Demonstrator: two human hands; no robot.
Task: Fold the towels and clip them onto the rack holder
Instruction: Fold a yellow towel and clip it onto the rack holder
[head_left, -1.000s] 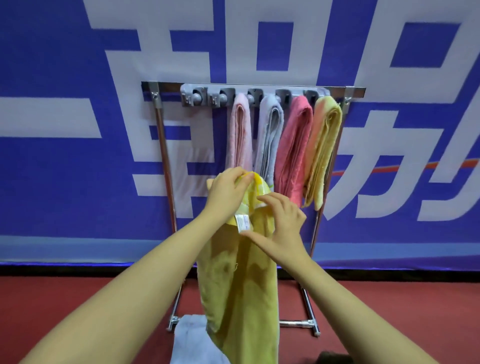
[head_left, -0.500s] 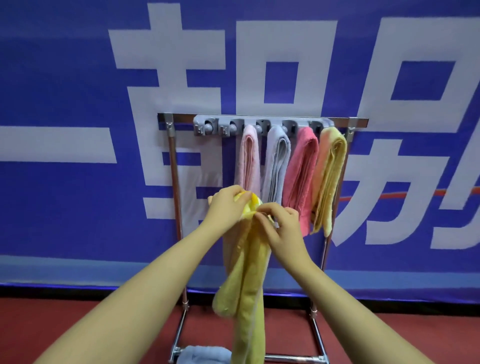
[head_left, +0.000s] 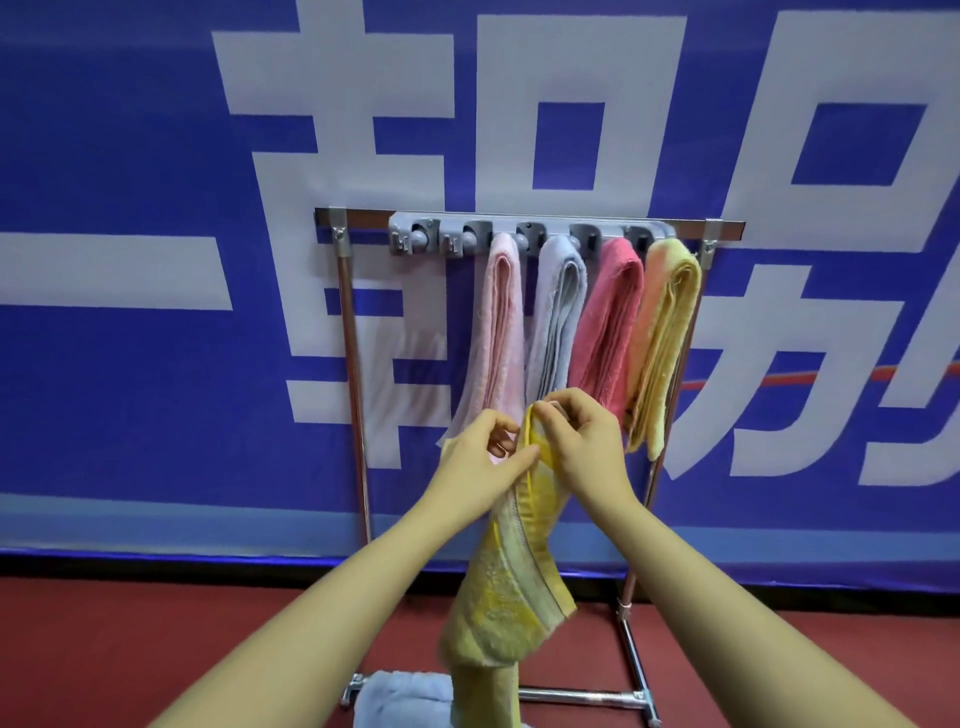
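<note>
- Both my forearms reach forward and up from the near edge toward the rack, wrists close together in front of it.
- My left hand (head_left: 480, 460) pinches the top edge of the yellow towel (head_left: 511, 587) from the left, thumb and forefinger closed on the hem.
- My right hand (head_left: 584, 441) grips the same top edge from the right, fingers curled over it, knuckles facing me.
- The yellow towel hangs down from my two hands as a narrow folded strip, its lower part bunched and blurred between my forearms.
- Beyond my hands, the grey clip holder (head_left: 524, 236) sits on the rack's top bar (head_left: 353, 217); its two left clips hold nothing.
- Four folded towels hang from it, left to right: pale pink towel (head_left: 498, 332), grey-blue towel (head_left: 558, 317), deep pink towel (head_left: 608, 322), peach-yellow towel (head_left: 665, 343).
- A light blue towel (head_left: 400, 699) lies on the red floor at the foot of the rack, to the left.
</note>
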